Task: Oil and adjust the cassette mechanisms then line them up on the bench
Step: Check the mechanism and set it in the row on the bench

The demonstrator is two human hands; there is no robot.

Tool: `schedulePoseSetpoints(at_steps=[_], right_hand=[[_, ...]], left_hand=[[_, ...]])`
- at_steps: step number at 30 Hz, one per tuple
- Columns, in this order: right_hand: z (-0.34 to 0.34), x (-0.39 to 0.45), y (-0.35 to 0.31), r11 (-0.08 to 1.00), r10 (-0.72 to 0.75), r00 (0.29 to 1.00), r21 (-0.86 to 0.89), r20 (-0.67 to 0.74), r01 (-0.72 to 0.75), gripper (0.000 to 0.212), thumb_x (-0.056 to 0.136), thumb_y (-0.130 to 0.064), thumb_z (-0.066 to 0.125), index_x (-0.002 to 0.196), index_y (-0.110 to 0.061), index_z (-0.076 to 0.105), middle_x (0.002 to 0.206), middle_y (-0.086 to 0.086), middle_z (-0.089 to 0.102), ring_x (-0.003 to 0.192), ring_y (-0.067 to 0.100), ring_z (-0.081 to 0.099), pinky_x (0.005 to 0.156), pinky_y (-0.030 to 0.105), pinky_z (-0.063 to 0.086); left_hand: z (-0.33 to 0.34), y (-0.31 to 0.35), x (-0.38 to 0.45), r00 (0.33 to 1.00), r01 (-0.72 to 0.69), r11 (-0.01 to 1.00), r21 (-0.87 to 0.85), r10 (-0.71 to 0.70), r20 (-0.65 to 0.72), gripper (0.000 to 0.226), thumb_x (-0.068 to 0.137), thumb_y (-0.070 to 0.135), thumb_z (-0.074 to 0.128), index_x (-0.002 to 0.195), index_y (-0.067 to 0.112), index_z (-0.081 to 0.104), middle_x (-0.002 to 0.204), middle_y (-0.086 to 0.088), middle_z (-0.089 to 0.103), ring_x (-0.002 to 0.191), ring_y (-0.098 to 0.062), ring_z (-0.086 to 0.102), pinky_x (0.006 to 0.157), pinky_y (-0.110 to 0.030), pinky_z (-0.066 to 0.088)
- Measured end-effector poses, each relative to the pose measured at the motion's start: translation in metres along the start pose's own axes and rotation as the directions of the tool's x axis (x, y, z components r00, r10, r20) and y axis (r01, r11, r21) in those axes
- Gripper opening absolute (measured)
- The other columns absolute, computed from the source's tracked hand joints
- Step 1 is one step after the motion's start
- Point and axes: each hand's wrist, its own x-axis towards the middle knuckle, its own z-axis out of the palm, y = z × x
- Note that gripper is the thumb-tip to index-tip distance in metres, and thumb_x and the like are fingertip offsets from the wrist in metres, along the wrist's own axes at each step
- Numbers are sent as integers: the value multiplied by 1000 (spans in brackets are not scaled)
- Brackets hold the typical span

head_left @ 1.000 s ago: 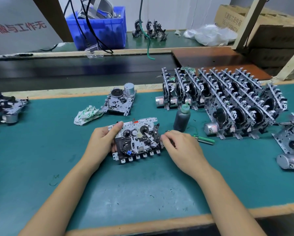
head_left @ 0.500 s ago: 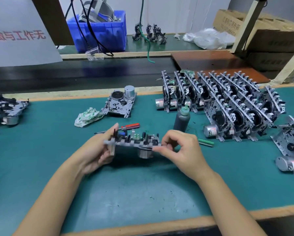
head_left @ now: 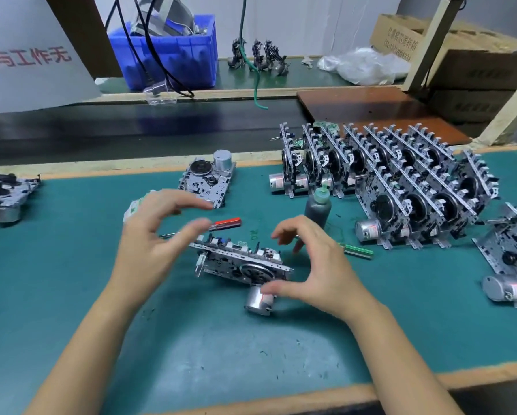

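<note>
Cassette mechanism (head_left: 242,262) between 2 open-fingered hands, labels unreadable.

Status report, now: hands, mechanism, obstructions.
Left hand open, off the mechanism. Right hand open, thumb at its motor. Mechanism flipped on mat. Screwdriver, oil bottle close behind.

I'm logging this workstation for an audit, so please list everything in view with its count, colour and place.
Silver cassette mechanism with round motor: one, tilted on the mat between the hands.
Flat mechanism: one, silver, rear centre.
Upright mechanisms in rows: too many to count, right.
Dark oil bottle with green cap: one, centre.
Red-handled screwdriver: one, behind the tilted mechanism.
Green tool: one, right of centre.
Blue plastic bin: one, back shelf.
Green bench mat: one.
Left hand: open.
Right hand: open, thumb by the motor.
</note>
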Motion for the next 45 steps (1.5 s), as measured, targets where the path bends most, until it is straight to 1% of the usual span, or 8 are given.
schedulePoseSetpoints(at_steps=[4, 14, 20, 23, 26, 30, 34, 45], right_hand=[[6, 1, -2, 994, -76, 997, -70, 26, 78, 41, 67, -43, 78, 96, -18, 63, 90, -14, 55, 88, 9, 52, 79, 21, 41], [7, 4, -2, 962, 145, 989, 229, 32, -149, 31, 65, -17, 84, 84, -30, 65, 87, -11, 62, 90, 10, 58, 79, 21, 43], [7, 5, -1, 941, 172, 983, 284, 67, -184, 27, 63, -24, 82, 82, -33, 64, 89, -10, 63, 87, 8, 60, 80, 22, 46], [6, 5, -1, 940, 162, 983, 291, 82, -179, 27, 64, -24, 81, 82, -33, 63, 87, -11, 63, 87, 10, 59, 81, 28, 46], [5, 3, -1, 977, 106, 992, 179, 63, -115, 30, 66, -28, 82, 89, -34, 63, 90, -17, 62, 94, 9, 56, 85, 27, 44], [-2, -3, -5, 985, -166, 968, -76, -188, 154, 42, 74, -39, 75, 111, -25, 63, 95, -11, 63, 93, 10, 57, 86, 22, 43], [-7, -8, -2, 881, -414, 875, -350, -250, 317, 19, 81, -28, 74, 88, -11, 74, 80, -2, 67, 77, 20, 58, 69, 33, 50], [-15, 8, -16, 838, -433, 894, -416, -115, 353, 27, 82, -31, 68, 68, -9, 62, 68, -2, 58, 68, 20, 53, 59, 35, 47]], left_hand=[[11, 21, 4, 943, -164, 985, 59, 139, 302, 13, 76, 37, 73, 88, 35, 69, 92, 11, 66, 92, -5, 59, 84, -19, 43], [29, 25, -8, 987, -38, 998, 50, 29, 157, 12, 72, 28, 72, 83, 35, 70, 79, 20, 65, 79, -9, 57, 76, -10, 41], [25, 27, -6, 980, 0, 1000, 7, -1, 199, 15, 71, 28, 75, 85, 34, 72, 72, 15, 67, 74, -11, 58, 68, -22, 45], [26, 27, -5, 980, 23, 1000, 5, -24, 195, 16, 70, 28, 73, 84, 33, 72, 71, 23, 66, 72, -6, 56, 68, -12, 40], [26, 27, -5, 979, 38, 999, 3, -38, 201, 14, 71, 32, 76, 84, 33, 72, 70, 26, 64, 73, -5, 56, 71, -8, 38], [26, 29, -6, 980, 52, 999, 4, -52, 195, 13, 69, 34, 70, 81, 34, 72, 70, 14, 66, 75, -12, 57, 71, -14, 41], [26, 29, -8, 981, 59, 998, -11, -56, 184, 13, 69, 31, 71, 81, 33, 73, 70, 18, 65, 75, -9, 57, 72, -8, 39], [23, 36, -14, 993, 23, 993, 119, -37, 116, 22, 75, 34, 74, 96, 27, 71, 85, 15, 64, 83, -5, 57, 77, -15, 41]])
